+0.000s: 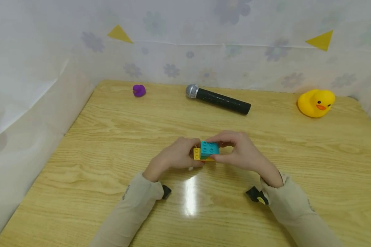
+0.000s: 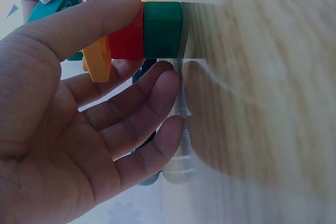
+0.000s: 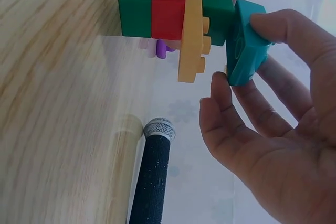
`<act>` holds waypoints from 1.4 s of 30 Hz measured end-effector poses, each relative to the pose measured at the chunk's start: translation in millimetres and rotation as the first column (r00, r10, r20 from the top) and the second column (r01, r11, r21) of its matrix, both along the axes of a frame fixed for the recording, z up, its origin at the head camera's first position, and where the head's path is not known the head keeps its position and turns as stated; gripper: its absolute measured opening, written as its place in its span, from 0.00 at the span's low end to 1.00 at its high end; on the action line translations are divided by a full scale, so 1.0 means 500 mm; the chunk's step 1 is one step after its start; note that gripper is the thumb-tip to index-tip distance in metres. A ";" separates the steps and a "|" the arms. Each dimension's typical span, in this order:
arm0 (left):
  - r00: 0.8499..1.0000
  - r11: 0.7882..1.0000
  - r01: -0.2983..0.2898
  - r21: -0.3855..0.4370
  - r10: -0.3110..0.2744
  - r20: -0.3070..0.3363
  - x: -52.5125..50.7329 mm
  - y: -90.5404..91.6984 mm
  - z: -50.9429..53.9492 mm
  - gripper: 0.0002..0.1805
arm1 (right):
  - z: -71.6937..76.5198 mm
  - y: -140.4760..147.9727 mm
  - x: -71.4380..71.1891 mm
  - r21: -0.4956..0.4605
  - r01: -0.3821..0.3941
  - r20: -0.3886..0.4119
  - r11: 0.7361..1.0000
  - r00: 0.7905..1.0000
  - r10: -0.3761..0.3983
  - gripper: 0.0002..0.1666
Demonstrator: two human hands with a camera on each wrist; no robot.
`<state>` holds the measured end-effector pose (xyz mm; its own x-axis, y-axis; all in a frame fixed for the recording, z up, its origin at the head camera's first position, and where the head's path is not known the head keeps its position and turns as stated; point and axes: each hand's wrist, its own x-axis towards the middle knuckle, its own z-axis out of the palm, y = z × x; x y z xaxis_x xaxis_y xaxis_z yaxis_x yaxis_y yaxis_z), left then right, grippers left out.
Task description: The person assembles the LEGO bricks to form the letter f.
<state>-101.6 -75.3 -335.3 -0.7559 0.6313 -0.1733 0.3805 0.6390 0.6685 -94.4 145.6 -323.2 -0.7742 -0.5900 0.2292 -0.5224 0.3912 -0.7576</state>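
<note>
A stack of toy building bricks stands on the wooden table [image 1: 136,199] between both hands. In the right wrist view a green brick [image 3: 136,13] is lowest, then a red brick [image 3: 168,14], a wider yellow brick [image 3: 191,51] with studs, and a second green brick [image 3: 218,19]. Topmost is a teal brick [image 3: 245,45], tilted against that upper green one. My left hand [image 1: 177,153] pinches the stack around the red brick, its other fingers loosely bent. My right hand [image 1: 242,152] pinches the teal brick between thumb and fingers.
Toward the back lie a purple toy duck [image 1: 139,91] on the left and a black microphone [image 1: 222,101] in the middle. A yellow rubber duck [image 1: 316,103] sits at the back right. Behind the table hangs a flowered white curtain [image 1: 185,31].
</note>
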 end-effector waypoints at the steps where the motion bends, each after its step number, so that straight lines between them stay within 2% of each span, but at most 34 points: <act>1: 1.000 1.000 0.000 0.001 0.000 0.002 0.000 0.000 0.001 0.19 | 0.001 0.000 0.000 0.005 0.000 0.002 1.000 1.000 0.000 0.21; 9: 1.000 1.000 0.019 -0.001 -0.019 -0.011 0.001 0.001 0.001 0.17 | 0.005 0.001 -0.001 0.028 -0.032 -0.007 0.999 0.999 0.032 0.21; 17: 1.000 1.000 0.013 0.019 -0.013 -0.003 0.001 0.000 -0.004 0.17 | 0.004 0.001 -0.003 0.040 -0.037 -0.025 0.999 0.999 0.038 0.21; 21: 1.000 0.997 -0.010 0.070 0.011 -0.027 0.000 -0.001 -0.003 0.22 | 0.003 0.007 -0.006 0.044 0.002 -0.017 0.999 1.000 -0.001 0.22; 24: 0.998 0.989 -0.032 0.144 0.040 -0.055 -0.001 -0.002 0.002 0.24 | 0.001 0.013 -0.009 0.042 0.036 -0.016 0.998 0.999 -0.035 0.23; 30: 0.993 0.964 -0.016 0.267 0.046 -0.106 -0.004 0.001 0.004 0.20 | 0.000 0.016 -0.011 0.033 0.039 -0.036 0.999 0.999 -0.038 0.23; 42: 0.995 0.965 -0.062 0.254 0.079 -0.059 -0.002 0.003 0.005 0.14 | 0.006 0.008 -0.004 0.046 0.044 -0.051 0.998 0.998 -0.042 0.22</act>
<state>-102.5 -74.0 -332.7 -0.8046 0.5926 0.0380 0.3909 0.4804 0.7851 -96.5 149.6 -320.5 -0.7873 -0.5678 0.2404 -0.5410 0.4489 -0.7112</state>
